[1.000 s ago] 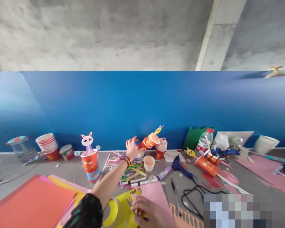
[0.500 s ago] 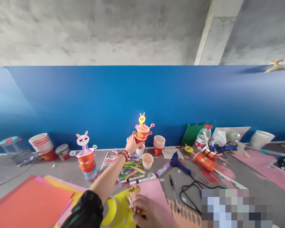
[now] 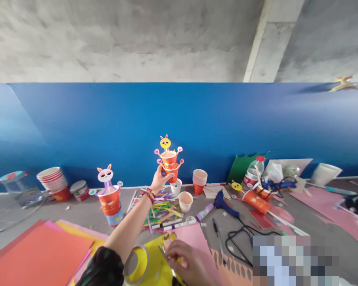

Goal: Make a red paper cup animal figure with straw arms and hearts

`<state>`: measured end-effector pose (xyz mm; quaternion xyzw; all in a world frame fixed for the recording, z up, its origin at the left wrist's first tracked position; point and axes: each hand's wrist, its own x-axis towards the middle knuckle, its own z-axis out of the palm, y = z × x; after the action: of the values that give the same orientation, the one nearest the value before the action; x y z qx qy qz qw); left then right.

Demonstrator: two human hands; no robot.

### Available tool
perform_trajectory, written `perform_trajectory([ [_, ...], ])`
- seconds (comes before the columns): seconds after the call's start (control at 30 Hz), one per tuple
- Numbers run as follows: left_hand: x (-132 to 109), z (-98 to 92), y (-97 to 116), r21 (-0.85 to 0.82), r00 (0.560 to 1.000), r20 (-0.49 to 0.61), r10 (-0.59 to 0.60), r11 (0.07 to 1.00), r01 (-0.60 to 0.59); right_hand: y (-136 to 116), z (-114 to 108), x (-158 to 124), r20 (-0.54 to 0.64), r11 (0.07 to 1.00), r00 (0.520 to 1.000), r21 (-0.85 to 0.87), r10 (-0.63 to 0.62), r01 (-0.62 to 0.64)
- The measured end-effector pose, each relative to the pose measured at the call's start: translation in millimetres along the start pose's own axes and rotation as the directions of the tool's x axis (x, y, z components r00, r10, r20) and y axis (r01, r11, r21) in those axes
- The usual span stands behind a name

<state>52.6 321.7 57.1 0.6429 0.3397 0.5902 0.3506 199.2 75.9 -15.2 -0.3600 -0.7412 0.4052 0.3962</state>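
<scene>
My left hand (image 3: 160, 180) reaches forward and is closed round a red paper cup figure (image 3: 169, 163). This figure is made of stacked cups with a yellow rabbit face on top and small round paddles at its sides. Low in the view, my right hand (image 3: 186, 258) is closed on scissors (image 3: 162, 251), whose metal blades point up and left over yellow paper (image 3: 156, 254). The palm hides most of their handles. Another cup figure (image 3: 109, 202), with a white rabbit face, stands left of my left arm.
Colourful strips (image 3: 164, 208) lie beneath the left hand. Around them are a white cup (image 3: 185, 201), stacked cups (image 3: 199, 182), a glue stick (image 3: 205, 212) and a blue glue gun (image 3: 225, 205) with a looping black cord. A tape roll (image 3: 144, 260) lies on the yellow paper. A blue wall (image 3: 77, 127) closes the back.
My left hand has moved the cup figure to the left and slightly up, turning its face more toward me. My right hand stays low with the scissors, shifted only slightly.
</scene>
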Motion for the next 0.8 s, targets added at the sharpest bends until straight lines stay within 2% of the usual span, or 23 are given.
perform_trajectory([
  [0.1,-2.3,-12.6,7.6,-0.021,0.998,-0.053,0.013,1.000,-0.014,-9.2,-10.0,5.5,-0.128,0.983,0.989,0.175,0.073,-0.050],
  [0.17,-2.3,-20.5,12.8,-0.031,0.996,-0.083,0.026,0.999,-0.029,-14.9,-24.8,11.3,-0.185,0.974,0.975,0.208,0.126,-0.086],
  [0.23,-1.7,-25.9,17.3,-0.043,0.994,-0.100,0.035,0.998,-0.040,-18.5,-44.1,22.0,-0.281,0.990,0.951,0.076,0.132,-0.115],
  [0.3,-1.3,-28.4,20.5,-0.055,0.993,-0.115,0.037,0.998,-0.043,-19.2,-63.8,40.6,-0.330,0.973,0.942,-0.191,0.063,-0.132],
  [0.43,-3.6,-27.5,22.6,-0.083,0.987,-0.159,0.027,0.996,-0.041,-10.2,-89.2,102.7,-0.389,0.915,0.921,-0.364,0.020,-0.174],
  [0.53,-8.8,-26.4,22.1,-0.098,0.983,-0.180,0.021,0.994,-0.039,0.7,-89.1,156.8,-0.390,0.841,0.920,-0.486,0.036,-0.239],
  [0.63,-14.9,-26.4,19.5,-0.097,0.979,-0.202,0.020,0.994,-0.040,8.9,-79.8,199.5,-0.327,0.765,0.942,-0.589,0.069,-0.260],
  [0.8,-21.6,-24.6,11.9,-0.084,0.978,-0.208,0.002,0.996,-0.020,18.1,-73.5,234.2,-0.328,0.671,0.938,-0.670,0.116,-0.317],
])
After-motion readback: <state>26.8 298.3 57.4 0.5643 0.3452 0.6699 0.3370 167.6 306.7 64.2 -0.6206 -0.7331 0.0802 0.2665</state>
